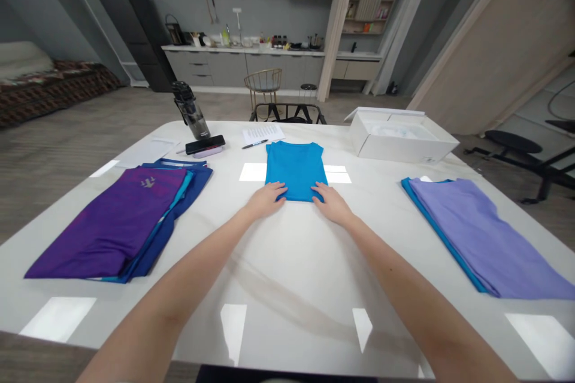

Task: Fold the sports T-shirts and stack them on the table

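A blue T-shirt (pixel 296 169), folded into a compact shape, lies flat in the middle of the white table (pixel 287 263). My left hand (pixel 266 199) rests on its near left corner, fingers stretched out over the cloth. At the near right corner my right hand (pixel 333 203) lies the same way, its fingers spread on the edge. Neither hand grips the fabric. To the left is a stack of shirts with a purple shirt (pixel 117 221) on top and blue ones beneath. On the right, a lavender shirt (pixel 485 233) covers a blue one.
Beyond the shirt are a printed sheet (pixel 264 133) and a pen (pixel 254 144). A phone (pixel 205 144) and an upright water bottle (pixel 193 112) stand far left. An open white box (pixel 399 142) sits at the far right. A chair (pixel 290 112) is behind the far edge.
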The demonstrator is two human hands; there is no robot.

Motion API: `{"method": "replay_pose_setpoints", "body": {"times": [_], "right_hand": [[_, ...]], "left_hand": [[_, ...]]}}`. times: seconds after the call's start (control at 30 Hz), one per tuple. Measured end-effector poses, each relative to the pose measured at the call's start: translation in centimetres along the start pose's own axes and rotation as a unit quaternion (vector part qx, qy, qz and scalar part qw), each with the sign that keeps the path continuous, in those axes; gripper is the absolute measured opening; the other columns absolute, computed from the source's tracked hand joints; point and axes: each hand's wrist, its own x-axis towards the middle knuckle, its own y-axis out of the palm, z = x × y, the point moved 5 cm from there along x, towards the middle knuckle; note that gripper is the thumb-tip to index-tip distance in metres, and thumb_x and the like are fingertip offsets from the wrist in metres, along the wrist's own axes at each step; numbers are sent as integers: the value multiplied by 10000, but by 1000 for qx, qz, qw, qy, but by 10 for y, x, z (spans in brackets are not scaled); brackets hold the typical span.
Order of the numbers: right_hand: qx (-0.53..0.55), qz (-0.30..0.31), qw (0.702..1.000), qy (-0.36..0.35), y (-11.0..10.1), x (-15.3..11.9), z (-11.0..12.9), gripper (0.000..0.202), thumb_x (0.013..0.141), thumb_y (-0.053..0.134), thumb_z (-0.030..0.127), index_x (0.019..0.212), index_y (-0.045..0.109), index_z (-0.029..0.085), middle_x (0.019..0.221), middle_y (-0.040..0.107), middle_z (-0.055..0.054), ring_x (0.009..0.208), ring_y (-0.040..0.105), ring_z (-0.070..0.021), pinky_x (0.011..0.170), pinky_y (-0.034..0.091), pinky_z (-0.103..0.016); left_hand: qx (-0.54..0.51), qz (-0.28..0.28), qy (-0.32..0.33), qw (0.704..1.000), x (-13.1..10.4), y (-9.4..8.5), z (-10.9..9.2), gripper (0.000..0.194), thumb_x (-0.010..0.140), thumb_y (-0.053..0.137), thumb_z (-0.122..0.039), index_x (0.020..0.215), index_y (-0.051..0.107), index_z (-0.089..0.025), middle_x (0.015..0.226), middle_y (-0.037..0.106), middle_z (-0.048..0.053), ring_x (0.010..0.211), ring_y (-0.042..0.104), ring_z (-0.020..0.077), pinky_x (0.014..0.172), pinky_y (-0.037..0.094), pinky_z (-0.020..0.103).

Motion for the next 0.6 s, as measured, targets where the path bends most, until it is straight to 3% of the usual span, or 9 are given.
{"method": "replay_pose_setpoints", "body": {"times": [0.1, 0.17, 0.33, 0.43, 0.6], "right_hand": [[-23, -37, 999, 12, -13, -15, 2, 382, 1043, 400, 298, 1296, 673, 212, 1405, 614, -106, 1298, 540, -245, 1093, 413, -359], [-50, -39, 998, 16, -16, -19, 7, 376, 1052, 365, 263, 1217, 700, 213, 1278, 670, -118, 1202, 578, -261, 1023, 444, -361], [-57, 2, 998, 16, -20, -35, 23, 335, 1042, 373, 190, 1123, 698, 179, 1162, 695, -126, 1112, 606, -245, 931, 452, -320], [-22, 60, 998, -17, -22, -65, 31, 284, 1011, 431, 177, 1066, 709, 183, 1103, 719, -101, 1027, 645, -226, 872, 457, -297], [55, 154, 985, -57, -31, -141, 50, 260, 933, 499, 163, 940, 748, 235, 990, 764, -44, 886, 687, -206, 767, 464, -275]], "left_hand": [[56, -8, -28, 998, -11, -7, 0, 381, 1009, 367, -194, 1252, 660, -221, 1292, 651, 112, 1248, 576, 247, 990, 512, 368], [87, -9, -41, 995, -16, -10, -5, 364, 986, 372, -129, 1191, 662, -212, 1185, 662, 119, 1176, 595, 255, 934, 522, 363], [99, -3, -30, 995, -40, -16, -28, 380, 939, 365, -43, 1148, 645, -192, 1156, 661, 116, 1135, 605, 240, 936, 499, 337], [76, 17, -3, 997, -70, -18, -43, 337, 923, 400, -69, 1118, 650, -182, 1144, 677, 118, 1095, 636, 251, 897, 504, 345], [-5, 101, 53, 993, -143, -14, -80, 267, 857, 499, -142, 1045, 668, -226, 1063, 717, 79, 929, 685, 247, 786, 496, 342]]}}
